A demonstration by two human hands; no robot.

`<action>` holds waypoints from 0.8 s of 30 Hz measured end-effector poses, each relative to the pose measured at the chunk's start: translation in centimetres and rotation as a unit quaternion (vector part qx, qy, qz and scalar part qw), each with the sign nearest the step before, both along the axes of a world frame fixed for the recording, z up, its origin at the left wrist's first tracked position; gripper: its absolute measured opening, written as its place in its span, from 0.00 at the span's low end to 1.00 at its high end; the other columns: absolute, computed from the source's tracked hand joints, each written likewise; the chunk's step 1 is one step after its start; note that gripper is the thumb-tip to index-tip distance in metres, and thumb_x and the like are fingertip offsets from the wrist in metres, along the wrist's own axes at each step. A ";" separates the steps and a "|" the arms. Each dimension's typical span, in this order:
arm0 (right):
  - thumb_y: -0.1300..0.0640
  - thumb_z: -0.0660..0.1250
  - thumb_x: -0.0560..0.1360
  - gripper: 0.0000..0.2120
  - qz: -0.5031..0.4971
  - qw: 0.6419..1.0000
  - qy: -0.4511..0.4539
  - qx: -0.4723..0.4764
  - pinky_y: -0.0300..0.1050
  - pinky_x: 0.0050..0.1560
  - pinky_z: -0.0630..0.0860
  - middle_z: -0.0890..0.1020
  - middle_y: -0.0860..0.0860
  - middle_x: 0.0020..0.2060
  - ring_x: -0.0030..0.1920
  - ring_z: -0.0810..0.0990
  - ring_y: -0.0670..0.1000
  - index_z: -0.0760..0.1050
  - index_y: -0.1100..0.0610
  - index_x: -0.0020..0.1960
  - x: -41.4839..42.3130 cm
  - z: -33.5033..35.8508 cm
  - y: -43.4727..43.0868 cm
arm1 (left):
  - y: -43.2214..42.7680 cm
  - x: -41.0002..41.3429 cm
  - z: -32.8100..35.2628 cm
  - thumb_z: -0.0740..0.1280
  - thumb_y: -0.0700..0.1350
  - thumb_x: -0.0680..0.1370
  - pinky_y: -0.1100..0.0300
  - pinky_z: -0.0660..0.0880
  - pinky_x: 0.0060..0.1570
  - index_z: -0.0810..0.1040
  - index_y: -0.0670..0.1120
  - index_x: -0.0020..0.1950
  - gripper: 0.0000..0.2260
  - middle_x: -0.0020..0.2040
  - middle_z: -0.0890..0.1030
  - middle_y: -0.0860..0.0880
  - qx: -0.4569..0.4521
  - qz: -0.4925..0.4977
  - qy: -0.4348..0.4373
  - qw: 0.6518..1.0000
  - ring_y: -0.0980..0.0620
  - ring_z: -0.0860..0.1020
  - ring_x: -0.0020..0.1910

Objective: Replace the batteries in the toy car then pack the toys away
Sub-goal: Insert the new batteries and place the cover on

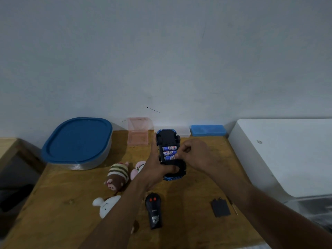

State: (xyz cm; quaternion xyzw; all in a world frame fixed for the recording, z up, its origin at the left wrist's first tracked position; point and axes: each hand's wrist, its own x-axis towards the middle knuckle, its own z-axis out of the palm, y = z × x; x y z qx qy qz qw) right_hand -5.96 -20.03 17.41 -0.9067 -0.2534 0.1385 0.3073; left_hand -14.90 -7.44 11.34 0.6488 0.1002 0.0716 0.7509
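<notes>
Left hand (154, 163) grips the toy car (168, 141), which is flipped underside-up and held above the wooden table (71, 203). The palm wraps the car's left flank, and the near end of the car is partly hidden behind that hand. Right hand (195, 155) is curled, its fingertips (177, 155) pinched at the right end of the nearest battery. Can't tell whether it's actually gripping the cell or just pressing on it. Three batteries (169, 152) sit side by side in the open bay; label text is too blurred to read. Both forearms come in from the bottom edge and are cut off there, right wrist bent inward.

Loose black battery cover (220, 207) lies on the table near the right forearm, with a thin stick-like tool (234, 209) just beside it, too small to identify. Black remote (153, 210) sits between the forearms. Striped pig plush (117, 175) is in clear view; the pink plush (137, 169) and white plush (106, 205) are each partly covered by the left arm. Blue-lidded container (77, 141) is far left, an open pink case (138, 133) and a blue case (208, 130) sit against the wall. White box (280, 155) at right is cut off by the frame.
</notes>
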 end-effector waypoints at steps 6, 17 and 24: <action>0.53 0.74 0.72 0.15 -0.024 0.987 0.156 0.005 0.44 0.46 0.82 0.84 0.55 0.48 0.44 0.84 0.51 0.81 0.62 0.54 -0.7 1.1 -0.8 | -0.1 -1.4 0.8 0.70 0.24 0.67 0.40 0.77 0.56 0.50 0.66 0.74 0.52 0.61 0.79 0.40 -0.020 -0.022 -0.014 0.999 0.40 0.80 0.57; 0.55 0.73 0.73 0.13 -0.096 0.981 0.168 -0.021 0.37 0.36 0.79 0.84 0.57 0.44 0.38 0.82 0.50 0.80 0.65 0.50 -3.5 -1.1 -3.8 | -2.2 -2.3 -1.5 0.69 0.23 0.68 0.46 0.79 0.54 0.40 0.64 0.77 0.56 0.59 0.81 0.45 -0.016 -0.093 0.055 0.994 0.43 0.81 0.55; 0.59 0.73 0.72 0.12 -0.137 0.965 0.225 0.016 0.45 0.41 0.83 0.84 0.59 0.44 0.43 0.84 0.54 0.80 0.68 0.49 -3.2 -3.0 -7.5 | -5.6 -1.9 -2.9 0.72 0.26 0.65 0.37 0.75 0.59 0.42 0.64 0.77 0.58 0.65 0.77 0.45 -0.011 -0.127 0.080 0.989 0.43 0.79 0.60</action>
